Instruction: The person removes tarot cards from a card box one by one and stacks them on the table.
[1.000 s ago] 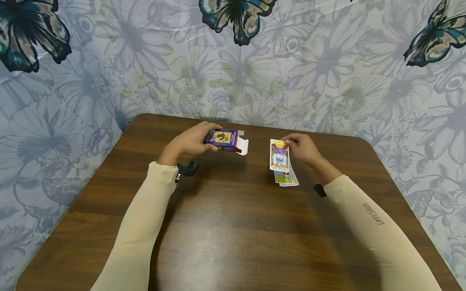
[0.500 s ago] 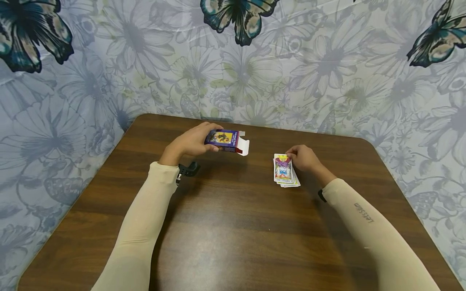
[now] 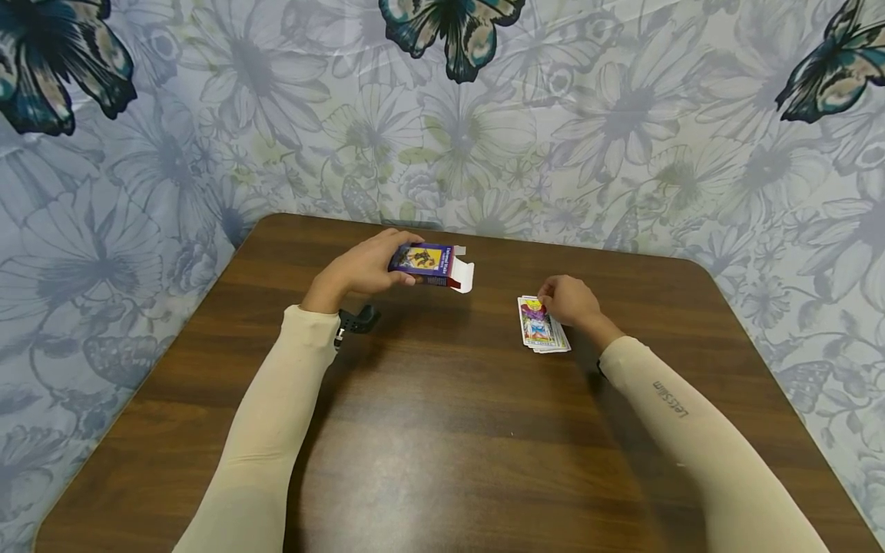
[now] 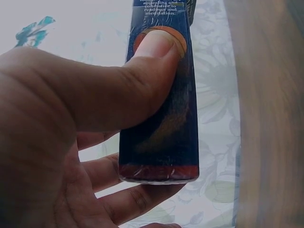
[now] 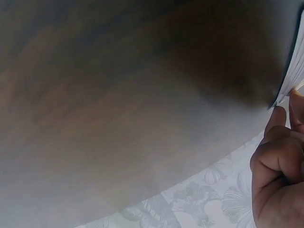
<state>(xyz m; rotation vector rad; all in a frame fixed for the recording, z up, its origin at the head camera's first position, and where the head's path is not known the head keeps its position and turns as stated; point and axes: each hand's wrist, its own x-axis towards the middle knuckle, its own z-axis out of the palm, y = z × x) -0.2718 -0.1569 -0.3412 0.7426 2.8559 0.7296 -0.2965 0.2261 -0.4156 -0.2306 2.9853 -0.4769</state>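
Observation:
My left hand [image 3: 369, 265] grips a small blue and purple card box [image 3: 425, 259] above the table's far part. The box lies sideways, its white end flap folded out toward the right. In the left wrist view the thumb presses along the box's narrow side [image 4: 164, 114], fingers behind it. My right hand [image 3: 572, 301] pinches the far right corner of a small pile of tarot cards [image 3: 538, 326] on the table. Colourful picture faces point up, and the lower cards stick out slightly at the near right. The right wrist view has the curled fingers [image 5: 280, 156] at the pile's edge.
A brown wooden table [image 3: 429, 430] with rounded far corners carries the cards. Behind it hangs a pale floral cloth [image 3: 622, 153] with large teal butterflies. Dark straps and a wrist camera [image 3: 358, 319] show at the sleeve ends.
The right hand has brought the top card nearer and down onto the pile, then shifted its fingers further over the corner. The left hand and box have stayed nearly still.

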